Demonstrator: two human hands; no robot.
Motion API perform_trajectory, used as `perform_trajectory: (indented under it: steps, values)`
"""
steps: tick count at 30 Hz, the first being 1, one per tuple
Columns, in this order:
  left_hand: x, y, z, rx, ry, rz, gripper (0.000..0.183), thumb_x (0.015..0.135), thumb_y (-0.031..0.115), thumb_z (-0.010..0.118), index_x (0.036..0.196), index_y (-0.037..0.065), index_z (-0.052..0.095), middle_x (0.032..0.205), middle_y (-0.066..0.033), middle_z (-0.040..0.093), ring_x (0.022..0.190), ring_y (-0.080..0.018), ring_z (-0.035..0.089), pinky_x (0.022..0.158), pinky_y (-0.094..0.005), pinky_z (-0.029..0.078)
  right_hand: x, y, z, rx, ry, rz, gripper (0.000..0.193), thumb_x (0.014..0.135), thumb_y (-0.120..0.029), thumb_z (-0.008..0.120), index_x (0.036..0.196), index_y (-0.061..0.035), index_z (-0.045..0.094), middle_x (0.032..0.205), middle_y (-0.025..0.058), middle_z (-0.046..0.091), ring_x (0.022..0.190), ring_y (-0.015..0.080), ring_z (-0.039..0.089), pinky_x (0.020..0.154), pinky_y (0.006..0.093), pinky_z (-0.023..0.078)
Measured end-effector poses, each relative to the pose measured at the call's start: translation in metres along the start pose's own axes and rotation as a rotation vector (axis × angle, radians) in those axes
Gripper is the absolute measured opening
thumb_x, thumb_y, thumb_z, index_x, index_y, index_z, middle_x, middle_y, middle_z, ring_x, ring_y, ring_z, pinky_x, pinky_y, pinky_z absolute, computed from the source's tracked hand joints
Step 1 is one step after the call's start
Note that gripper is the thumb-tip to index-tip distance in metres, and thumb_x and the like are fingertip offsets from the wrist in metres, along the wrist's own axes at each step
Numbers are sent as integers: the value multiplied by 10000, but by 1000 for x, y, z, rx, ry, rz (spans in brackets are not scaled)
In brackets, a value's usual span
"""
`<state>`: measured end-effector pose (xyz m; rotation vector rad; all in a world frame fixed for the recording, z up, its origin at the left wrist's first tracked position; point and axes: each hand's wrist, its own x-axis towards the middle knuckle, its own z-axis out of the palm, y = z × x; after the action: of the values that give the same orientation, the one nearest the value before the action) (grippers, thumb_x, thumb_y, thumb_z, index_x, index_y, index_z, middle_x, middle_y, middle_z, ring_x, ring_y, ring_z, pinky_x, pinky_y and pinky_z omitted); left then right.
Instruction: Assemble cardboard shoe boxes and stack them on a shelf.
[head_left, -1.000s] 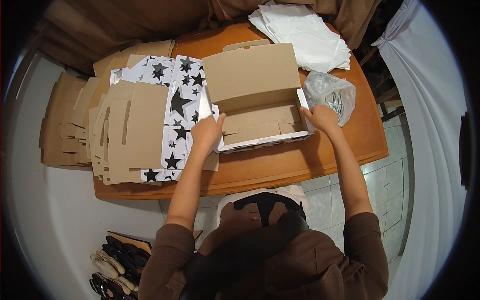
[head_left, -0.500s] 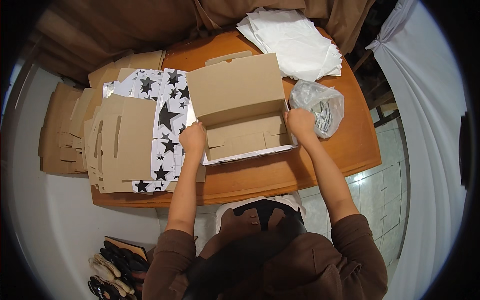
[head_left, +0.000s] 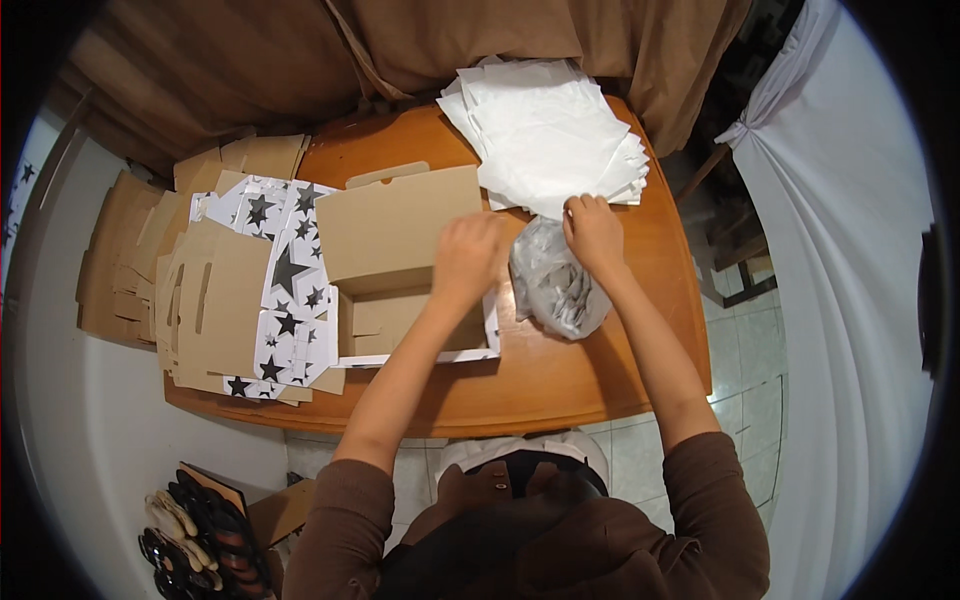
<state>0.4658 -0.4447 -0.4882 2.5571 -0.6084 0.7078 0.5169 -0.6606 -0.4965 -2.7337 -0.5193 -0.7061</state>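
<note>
An open cardboard box, white with black stars outside, lies on the orange wooden table with its lid flipped back. A crumpled clear plastic bag with small items inside sits just right of it. My left hand is over the box's right end, its bent fingers reaching the bag's upper left edge. My right hand grips the top of the bag, right where the stack of white paper sheets ends.
Flat, unfolded star-printed boxes are piled on the table's left end, with more plain cardboard blanks beyond. Brown fabric hangs behind the table. Shoes lie on the floor at lower left. A white curtain is on the right.
Both hands left the box's side walls and moved up and right to the plastic bag. The view shifted, so the table sits lower in the picture.
</note>
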Motion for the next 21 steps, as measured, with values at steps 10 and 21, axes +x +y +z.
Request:
perform_trajectory:
  steps: [10, 21]
  values:
    - [40, 12, 101, 26, -211, -165, 381, 726, 42, 594, 1106, 45, 572, 1055, -109, 582, 975, -297, 572, 860, -403, 428, 37, 75, 58, -27, -422, -363, 267, 803, -170, 610, 1064, -205, 658, 1191, 44, 582, 1177, 260, 476, 1030, 485, 329]
    - [67, 31, 33, -68, -94, -111, 255, 759, 39, 626, 1010, 81, 639, 980, -79, 651, 948, -261, 618, 818, -354, 475, 21, 73, -25, 645, -159, -330, 189, 733, -60, 656, 921, -69, 665, 849, 91, 652, 786, 276, 617, 707, 359, 490]
